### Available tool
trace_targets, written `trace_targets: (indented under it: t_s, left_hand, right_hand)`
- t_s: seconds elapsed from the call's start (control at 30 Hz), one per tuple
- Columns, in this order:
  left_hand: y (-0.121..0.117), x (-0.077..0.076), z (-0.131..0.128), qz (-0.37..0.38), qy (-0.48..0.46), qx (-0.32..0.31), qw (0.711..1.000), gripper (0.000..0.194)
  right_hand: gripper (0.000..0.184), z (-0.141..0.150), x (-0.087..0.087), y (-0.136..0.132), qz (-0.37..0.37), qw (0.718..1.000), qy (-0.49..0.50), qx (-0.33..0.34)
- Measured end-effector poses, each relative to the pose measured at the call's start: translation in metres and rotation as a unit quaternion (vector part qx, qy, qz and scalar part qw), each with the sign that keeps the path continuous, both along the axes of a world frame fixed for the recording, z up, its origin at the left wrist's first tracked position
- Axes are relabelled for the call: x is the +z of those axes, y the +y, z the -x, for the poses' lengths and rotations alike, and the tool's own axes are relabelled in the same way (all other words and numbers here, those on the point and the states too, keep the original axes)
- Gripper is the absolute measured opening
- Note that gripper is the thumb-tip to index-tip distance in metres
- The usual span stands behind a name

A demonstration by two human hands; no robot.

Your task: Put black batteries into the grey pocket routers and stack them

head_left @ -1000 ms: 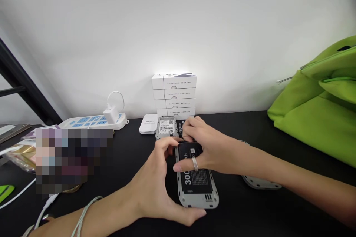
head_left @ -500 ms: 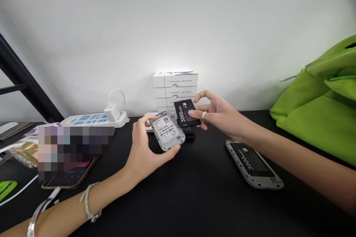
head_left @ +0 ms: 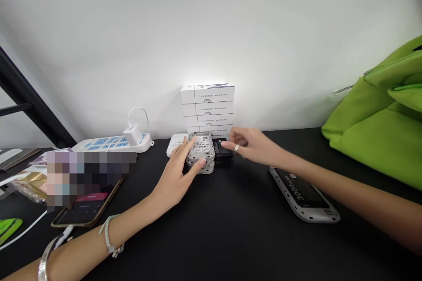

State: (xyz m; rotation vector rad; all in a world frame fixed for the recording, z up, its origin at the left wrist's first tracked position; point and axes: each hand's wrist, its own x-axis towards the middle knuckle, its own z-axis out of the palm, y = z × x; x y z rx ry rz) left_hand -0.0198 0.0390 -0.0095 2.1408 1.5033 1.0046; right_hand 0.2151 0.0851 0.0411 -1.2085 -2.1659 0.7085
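My left hand (head_left: 178,171) reaches to a short stack of grey device shells (head_left: 201,154) near the back of the black table (head_left: 231,237). Its thumb and fingers close round the top shell, which shows a white label. My right hand (head_left: 252,145), with a ring on one finger, pinches the top black battery (head_left: 223,149) of a small pile just right of the shells. Another grey shell with a black battery fitted in it (head_left: 305,195) lies flat under my right forearm, to the right.
A stack of white boxes (head_left: 211,109) stands against the wall behind the shells. A small white unit (head_left: 175,145), a power strip with a white charger (head_left: 112,142) and a phone (head_left: 82,210) lie to the left. A green bag (head_left: 379,131) fills the right.
Both hands moved back and down from mid-air. The grey shell now rests on the stack and the battery on its pile. A second ago both hands worked on the shell now lying at right.
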Motion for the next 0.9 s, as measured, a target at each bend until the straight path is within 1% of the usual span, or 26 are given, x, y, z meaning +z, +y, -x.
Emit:
trace_targets:
  t_s: [0.03,0.07,0.1,0.13,0.17,0.2,0.23,0.27,0.3,0.33,0.4,0.43,0.47,0.5,0.53,0.57,0.6,0.63,0.7,0.73,0.8,0.87,0.9]
  left_hand:
    - [-0.002,0.0,0.0,-0.015,0.008,0.008,1.0,0.06]
    - [-0.005,0.0,-0.001,-0.035,0.018,0.015,0.999,0.061]
    - [-0.008,0.0,-0.002,-0.062,0.029,0.021,0.997,0.061]
    - [-0.012,0.001,-0.003,-0.095,0.044,0.021,0.994,0.059]
    - [-0.017,0.003,-0.004,-0.126,0.063,0.011,0.99,0.056]
    - [-0.021,0.004,-0.006,-0.164,0.084,-0.009,0.983,0.055]
    - [-0.026,0.006,-0.008,-0.193,0.109,-0.038,0.974,0.053]
    - [-0.03,0.007,-0.009,-0.221,0.127,-0.071,0.964,0.051]
    - [-0.033,0.008,-0.011,-0.246,0.142,-0.105,0.953,0.05]
    - [-0.036,0.009,-0.013,-0.263,0.158,-0.143,0.941,0.047]
    - [-0.04,0.009,-0.016,-0.265,0.173,-0.204,0.926,0.043]
    - [-0.041,0.009,-0.017,-0.245,0.171,-0.22,0.929,0.044]
    - [-0.043,0.009,-0.019,-0.211,0.163,-0.225,0.937,0.05]
    - [-0.044,0.008,-0.02,-0.167,0.149,-0.217,0.95,0.061]
    - [-0.046,0.008,-0.021,-0.121,0.139,-0.204,0.962,0.078]
    - [-0.048,0.007,-0.022,-0.079,0.13,-0.189,0.97,0.095]
    - [-0.049,0.006,-0.022,-0.054,0.127,-0.18,0.974,0.106]
    - [-0.051,0.005,-0.023,-0.035,0.124,-0.176,0.976,0.11]
    - [-0.054,0.004,-0.024,-0.012,0.109,-0.175,0.978,0.11]
    - [-0.055,0.003,-0.024,-0.006,0.098,-0.176,0.98,0.107]
    - [-0.057,0.002,-0.025,0.001,0.072,-0.175,0.982,0.104]
    - [-0.057,0.002,-0.025,-0.005,0.05,-0.174,0.984,0.104]
    - [-0.056,0.001,-0.025,-0.016,0.042,-0.175,0.984,0.104]
  right_hand:
    - [0.033,-0.005,0.012,-0.006,-0.027,0.999,-0.044,0.016]
    - [0.035,-0.012,0.023,-0.013,-0.037,0.993,-0.108,0.037]
    - [0.042,-0.021,0.032,-0.02,-0.017,0.984,-0.175,0.04]
    - [0.054,-0.032,0.037,-0.028,0.026,0.969,-0.244,0.028]
    - [0.067,-0.044,0.039,-0.036,0.067,0.951,-0.302,0.003]
    - [0.083,-0.057,0.037,-0.043,0.098,0.935,-0.34,-0.023]
    - [0.095,-0.069,0.031,-0.049,0.113,0.925,-0.359,-0.043]
    - [0.103,-0.08,0.023,-0.053,0.125,0.918,-0.371,-0.066]
    - [0.108,-0.088,0.015,-0.057,0.137,0.914,-0.375,-0.074]
    - [0.11,-0.093,0.007,-0.06,0.138,0.917,-0.367,-0.066]
    - [0.104,-0.091,-0.003,-0.064,0.121,0.935,-0.331,-0.03]
    - [0.098,-0.084,-0.004,-0.066,0.105,0.945,-0.308,-0.008]
    - [0.09,-0.074,-0.003,-0.068,0.088,0.955,-0.284,0.014]
    - [0.081,-0.061,0.0,-0.07,0.079,0.959,-0.272,0.031]
    - [0.074,-0.048,0.002,-0.071,0.071,0.96,-0.265,0.054]
    - [0.069,-0.035,0.005,-0.073,0.062,0.962,-0.255,0.078]
    - [0.064,-0.023,0.006,-0.074,0.051,0.964,-0.24,0.103]
    - [0.057,-0.013,0.005,-0.075,0.039,0.966,-0.223,0.124]
    - [0.047,0.002,-0.001,-0.076,0.01,0.97,-0.191,0.149]
    - [0.043,0.006,-0.006,-0.075,-0.005,0.972,-0.179,0.151]
    - [0.038,0.012,-0.015,-0.074,-0.017,0.978,-0.16,0.134]
    - [0.038,0.015,-0.018,-0.071,0.006,0.986,-0.134,0.1]
    - [0.04,0.015,-0.017,-0.07,0.022,0.99,-0.115,0.081]
